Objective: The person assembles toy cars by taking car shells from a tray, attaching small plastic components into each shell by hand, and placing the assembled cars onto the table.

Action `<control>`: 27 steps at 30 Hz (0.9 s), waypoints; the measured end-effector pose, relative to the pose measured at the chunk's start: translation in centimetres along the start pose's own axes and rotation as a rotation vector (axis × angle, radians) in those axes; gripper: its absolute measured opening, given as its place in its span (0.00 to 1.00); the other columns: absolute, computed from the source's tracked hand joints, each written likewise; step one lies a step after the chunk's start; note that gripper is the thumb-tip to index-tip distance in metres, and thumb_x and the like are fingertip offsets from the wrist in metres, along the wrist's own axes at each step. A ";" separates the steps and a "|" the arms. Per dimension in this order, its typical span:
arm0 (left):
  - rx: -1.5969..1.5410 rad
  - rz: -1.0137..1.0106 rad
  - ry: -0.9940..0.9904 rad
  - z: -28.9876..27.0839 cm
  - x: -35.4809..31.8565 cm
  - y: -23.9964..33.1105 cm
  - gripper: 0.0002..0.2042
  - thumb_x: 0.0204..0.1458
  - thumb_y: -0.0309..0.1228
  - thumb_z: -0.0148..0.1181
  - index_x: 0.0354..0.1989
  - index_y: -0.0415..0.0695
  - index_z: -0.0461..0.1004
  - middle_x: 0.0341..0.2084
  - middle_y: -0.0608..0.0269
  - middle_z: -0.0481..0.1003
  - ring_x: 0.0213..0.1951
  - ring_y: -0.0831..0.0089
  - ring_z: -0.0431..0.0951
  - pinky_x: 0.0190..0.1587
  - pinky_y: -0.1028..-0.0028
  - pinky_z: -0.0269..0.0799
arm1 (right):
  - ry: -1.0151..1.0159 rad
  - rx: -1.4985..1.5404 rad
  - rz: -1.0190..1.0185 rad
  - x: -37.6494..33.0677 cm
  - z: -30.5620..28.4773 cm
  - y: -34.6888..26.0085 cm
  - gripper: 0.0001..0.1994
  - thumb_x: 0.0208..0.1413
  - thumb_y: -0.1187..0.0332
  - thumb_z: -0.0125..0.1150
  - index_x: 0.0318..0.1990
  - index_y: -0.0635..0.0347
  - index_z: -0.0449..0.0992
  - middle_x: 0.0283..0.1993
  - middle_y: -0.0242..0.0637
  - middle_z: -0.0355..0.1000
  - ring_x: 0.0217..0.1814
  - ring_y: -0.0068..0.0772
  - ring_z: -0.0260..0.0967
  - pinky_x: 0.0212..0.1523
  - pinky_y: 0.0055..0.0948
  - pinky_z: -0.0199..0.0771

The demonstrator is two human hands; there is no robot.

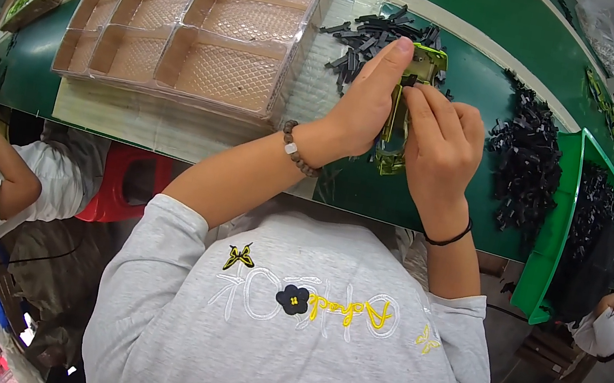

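While the left hand (366,104), partly closed, holds the glossy yellow-green frame (425,67) at 1 o'clock above the desk (476,80), the right hand (445,142), fingers curled, touches a small black piece (409,81) on it; whether it grips the piece is hidden.

Two hands at one to two o'clock, left hand (374,105) and right hand (446,146), with one yellow-green case (426,64) between them. One tray stack (220,80) at eleven, three compartments along its near edge. Three heaps of black pieces, too many to count singly: first heap (359,48) half past twelve, second heap (526,167) half past two, third heap (594,203) inside one green bin (541,271) at three. One red stool (109,183) at nine.
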State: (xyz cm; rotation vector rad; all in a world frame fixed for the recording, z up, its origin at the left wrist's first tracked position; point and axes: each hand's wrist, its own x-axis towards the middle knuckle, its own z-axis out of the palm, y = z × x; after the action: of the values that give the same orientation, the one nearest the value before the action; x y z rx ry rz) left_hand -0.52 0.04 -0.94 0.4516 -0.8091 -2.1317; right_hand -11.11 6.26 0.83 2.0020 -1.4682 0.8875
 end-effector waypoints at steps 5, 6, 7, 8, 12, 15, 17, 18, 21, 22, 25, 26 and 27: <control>0.137 0.164 0.000 0.1 0.3 0.3 0.10 0.57 0.30 0.47 0.43 0.39 0.65 0.36 0.63 0.72 0.35 0.81 0.71 0.40 0.79 0.68 | -0.071 -0.028 0.050 0.8 -1.3 -0.1 0.14 0.36 0.79 0.61 0.35 0.58 0.79 0.40 0.27 0.75 0.30 0.28 0.65 0.33 0.26 0.62; 0.188 0.188 0.023 0.3 0.3 0.4 0.10 0.55 0.26 0.48 0.44 0.37 0.64 0.36 0.62 0.72 0.36 0.82 0.71 0.40 0.80 0.68 | -0.082 -0.044 0.049 0.8 -1.4 0.2 0.13 0.36 0.78 0.61 0.34 0.57 0.79 0.40 0.27 0.76 0.31 0.28 0.65 0.32 0.26 0.62; 0.239 0.212 0.051 0.4 0.2 0.4 0.11 0.53 0.22 0.48 0.45 0.36 0.63 0.37 0.62 0.72 0.37 0.82 0.71 0.39 0.80 0.68 | -0.094 -0.055 0.045 0.6 -1.4 0.4 0.12 0.37 0.78 0.62 0.34 0.56 0.79 0.40 0.27 0.76 0.31 0.28 0.65 0.32 0.25 0.61; 0.240 0.212 0.051 0.3 0.3 0.3 0.11 0.53 0.22 0.48 0.45 0.36 0.63 0.37 0.62 0.72 0.37 0.82 0.71 0.39 0.80 0.68 | -0.094 -0.054 0.046 0.4 -1.4 0.5 0.12 0.37 0.78 0.62 0.34 0.56 0.79 0.40 0.27 0.76 0.31 0.28 0.65 0.32 0.25 0.61; 0.392 0.283 0.001 -0.1 0.4 0.1 0.13 0.54 0.22 0.47 0.47 0.35 0.62 0.36 0.61 0.72 0.37 0.81 0.72 0.38 0.81 0.69 | 0.043 0.144 0.150 0.3 -1.2 0.8 0.09 0.41 0.75 0.60 0.34 0.58 0.76 0.41 0.33 0.74 0.34 0.29 0.66 0.35 0.28 0.63; 0.465 0.354 0.022 0.3 0.5 -0.2 0.13 0.54 0.22 0.48 0.48 0.35 0.62 0.34 0.61 0.73 0.36 0.81 0.72 0.37 0.81 0.68 | 0.231 0.460 0.453 -0.1 -1.1 0.8 0.08 0.51 0.72 0.59 0.38 0.63 0.73 0.46 0.42 0.70 0.39 0.32 0.69 0.41 0.27 0.68; 0.506 0.377 0.036 0.6 0.1 -0.6 0.13 0.54 0.21 0.48 0.48 0.35 0.62 0.34 0.61 0.73 0.35 0.81 0.72 0.36 0.81 0.68 | 0.128 0.921 0.809 0.2 -0.6 0.5 0.09 0.55 0.71 0.56 0.42 0.65 0.71 0.49 0.43 0.68 0.44 0.30 0.69 0.41 0.24 0.70; 0.542 0.384 0.036 0.8 -0.2 -0.7 0.13 0.54 0.21 0.48 0.48 0.35 0.62 0.33 0.61 0.73 0.35 0.81 0.72 0.36 0.81 0.68 | 0.006 1.061 0.865 0.4 -0.5 0.5 0.11 0.57 0.71 0.53 0.45 0.66 0.70 0.46 0.39 0.70 0.44 0.26 0.68 0.42 0.23 0.70; 0.613 0.397 0.044 0.8 -0.5 -0.8 0.12 0.54 0.20 0.47 0.47 0.36 0.63 0.33 0.60 0.73 0.34 0.80 0.72 0.35 0.80 0.69 | -0.046 1.082 0.924 0.4 0.2 0.1 0.11 0.58 0.72 0.52 0.46 0.67 0.69 0.42 0.36 0.72 0.42 0.22 0.69 0.43 0.23 0.69; 0.633 0.432 0.054 0.9 -0.4 -0.9 0.12 0.54 0.20 0.47 0.47 0.36 0.63 0.33 0.60 0.73 0.34 0.79 0.72 0.34 0.79 0.69 | 0.015 1.156 0.970 0.4 0.3 -0.2 0.10 0.58 0.72 0.51 0.46 0.66 0.70 0.38 0.33 0.73 0.40 0.20 0.69 0.43 0.20 0.68; 0.669 0.362 0.035 0.9 -0.8 -0.4 0.14 0.54 0.16 0.44 0.49 0.37 0.62 0.40 0.60 0.70 0.43 0.78 0.71 0.45 0.80 0.67 | 0.089 1.133 0.956 -0.1 1.7 -0.5 0.10 0.58 0.73 0.50 0.46 0.67 0.70 0.38 0.33 0.73 0.39 0.20 0.68 0.42 0.19 0.67; 0.691 0.394 0.056 0.8 -0.9 -0.4 0.14 0.54 0.16 0.44 0.49 0.37 0.62 0.40 0.60 0.70 0.43 0.78 0.71 0.46 0.80 0.67 | 0.090 1.069 0.946 -0.4 2.0 -0.6 0.10 0.59 0.71 0.51 0.46 0.66 0.70 0.40 0.32 0.72 0.40 0.19 0.66 0.42 0.18 0.66; 0.713 0.426 0.077 0.9 -0.9 -0.5 0.14 0.53 0.15 0.43 0.48 0.37 0.63 0.41 0.60 0.70 0.43 0.78 0.70 0.46 0.80 0.67 | 0.092 1.058 0.952 -0.3 1.8 -0.2 0.10 0.59 0.71 0.51 0.46 0.66 0.70 0.40 0.32 0.72 0.40 0.19 0.66 0.42 0.18 0.66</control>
State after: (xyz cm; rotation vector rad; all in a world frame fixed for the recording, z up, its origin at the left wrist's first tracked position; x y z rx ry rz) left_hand -0.79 1.33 -0.60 0.6469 -1.4718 -1.3864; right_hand -10.57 5.27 -0.57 1.6642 -2.1782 2.5216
